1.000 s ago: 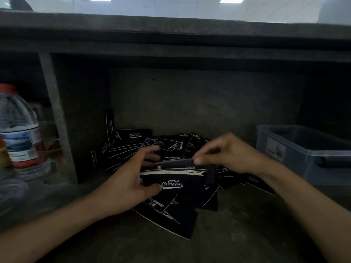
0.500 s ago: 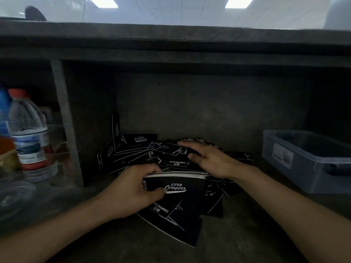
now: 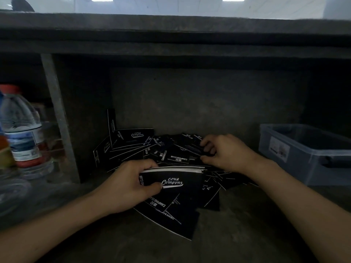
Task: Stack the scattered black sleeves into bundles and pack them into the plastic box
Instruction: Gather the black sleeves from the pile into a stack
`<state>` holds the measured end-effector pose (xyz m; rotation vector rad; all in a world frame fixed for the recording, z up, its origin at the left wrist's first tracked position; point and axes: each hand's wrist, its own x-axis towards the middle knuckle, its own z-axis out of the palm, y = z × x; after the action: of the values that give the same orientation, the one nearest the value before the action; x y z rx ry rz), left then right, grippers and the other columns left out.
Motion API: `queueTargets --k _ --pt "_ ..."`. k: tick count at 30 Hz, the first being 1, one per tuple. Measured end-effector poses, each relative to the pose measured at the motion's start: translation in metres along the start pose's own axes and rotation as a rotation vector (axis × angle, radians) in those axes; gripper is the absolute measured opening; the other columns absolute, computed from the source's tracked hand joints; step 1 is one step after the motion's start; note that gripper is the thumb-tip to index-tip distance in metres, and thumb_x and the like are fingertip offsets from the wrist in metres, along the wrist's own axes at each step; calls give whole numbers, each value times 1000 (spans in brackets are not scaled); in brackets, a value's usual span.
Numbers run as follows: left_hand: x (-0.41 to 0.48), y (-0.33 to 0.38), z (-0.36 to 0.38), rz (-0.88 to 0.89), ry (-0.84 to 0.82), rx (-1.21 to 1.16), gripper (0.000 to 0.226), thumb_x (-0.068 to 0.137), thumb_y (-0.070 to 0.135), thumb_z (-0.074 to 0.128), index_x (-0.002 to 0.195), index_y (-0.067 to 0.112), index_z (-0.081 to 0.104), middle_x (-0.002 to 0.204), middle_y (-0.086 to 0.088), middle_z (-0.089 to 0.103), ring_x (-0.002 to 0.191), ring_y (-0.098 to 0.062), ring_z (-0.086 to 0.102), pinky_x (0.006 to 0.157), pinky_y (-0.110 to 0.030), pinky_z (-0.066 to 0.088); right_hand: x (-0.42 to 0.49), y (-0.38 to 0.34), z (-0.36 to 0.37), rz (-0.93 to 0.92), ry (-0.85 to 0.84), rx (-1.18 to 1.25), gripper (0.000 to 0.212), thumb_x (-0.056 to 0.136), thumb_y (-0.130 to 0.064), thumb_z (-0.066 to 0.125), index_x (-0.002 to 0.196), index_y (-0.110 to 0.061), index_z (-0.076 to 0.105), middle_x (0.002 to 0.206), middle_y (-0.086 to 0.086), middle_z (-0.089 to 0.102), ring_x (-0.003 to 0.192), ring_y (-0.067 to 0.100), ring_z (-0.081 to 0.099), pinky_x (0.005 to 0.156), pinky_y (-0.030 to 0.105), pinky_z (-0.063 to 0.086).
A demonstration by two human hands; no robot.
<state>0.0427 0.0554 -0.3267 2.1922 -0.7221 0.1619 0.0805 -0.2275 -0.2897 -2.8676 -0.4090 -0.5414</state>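
Shelf (image 3: 247,234): one box (image 3: 307,164), left hand's (image 3: 129,186) one bundle (image 3: 182,182), right hand's (image 3: 228,152) one sleeve (image 3: 192,149).

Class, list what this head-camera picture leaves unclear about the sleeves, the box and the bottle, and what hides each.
Head view only.
Plastic box: right end cut off by the frame edge; inside too dim.
Loose sleeves: count hidden by overlap and darkness; the right hand covers what its fingers grip.
Bundle: left end covered by the left hand.
Water bottle: blurred, label unreadable.
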Motion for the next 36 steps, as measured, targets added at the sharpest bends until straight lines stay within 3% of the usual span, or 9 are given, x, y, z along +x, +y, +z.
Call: queueTargets --k 4,8,12,18,23,27,30,34,36 --pt "-1 1 0 20 -2 -5 19 84 15 77 97 28 71 93 7 75 85 -10 73 77 -41 60 -5 -1 -13 111 304 -46 60 82 -23 68 138 -30 47 103 1 72 95 28 66 78 34 54" --pt "-1 2 1 45 20 -12 37 80 16 81 107 35 64 100 13 72 91 -9 72 81 -36 60 -6 -4 -19 162 310 833 96 68 0 77 146 -28 29 106 -5 69 95 16 70 79 37 58" --pt "-2 2 1 39 47 -18 51 78 17 83 116 40 58 106 15 68 96 -8 70 85 -33 58 -8 -23 -21 275 226 1329 68 82 17 54 123 -36 45 104 4 71 87 18 72 66 42 61" --pt "-2 2 1 49 57 -8 56 78 20 83 121 43 55 109 22 65 101 -2 67 87 -26 56 -5 -30 -8 292 97 1672 40 80 16 56 111 -9 59 94 10 70 84 22 70 72 39 58" --pt "-2 3 1 59 54 -8 55 79 19 82 122 40 55 110 23 64 99 -1 68 86 -26 57 -3 -36 -7 293 140 1751 64 80 20 54 127 -23 59 96 10 69 86 23 67 79 44 58" --pt "-1 0 1 52 51 -14 56 79 21 82 124 41 55 111 22 64 103 0 66 90 -26 56 -4 -32 -14 339 80 1788 30 91 -5 55 119 -14 60 98 8 70 91 22 67 80 43 58" --pt "0 -1 1 45 55 -4 62 78 23 83 128 41 51 114 23 64 109 3 63 96 -25 53 -5 -27 -10 430 27 1620 20 91 -15 62 111 -13 63 98 8 74 90 20 70 75 34 57" --pt "0 2 0 40 55 -17 61 80 20 81 127 42 50 114 26 65 106 7 64 93 -23 55 -11 -24 -10 399 -114 1380 20 86 6 59 90 -12 66 88 8 71 74 17 70 69 28 58" --pt "-1 3 -1 36 50 -31 56 81 17 80 124 40 53 113 21 67 104 2 66 91 -27 57 -14 -20 -9 304 -225 1066 27 84 12 56 87 -12 68 84 8 72 74 15 70 68 26 58"
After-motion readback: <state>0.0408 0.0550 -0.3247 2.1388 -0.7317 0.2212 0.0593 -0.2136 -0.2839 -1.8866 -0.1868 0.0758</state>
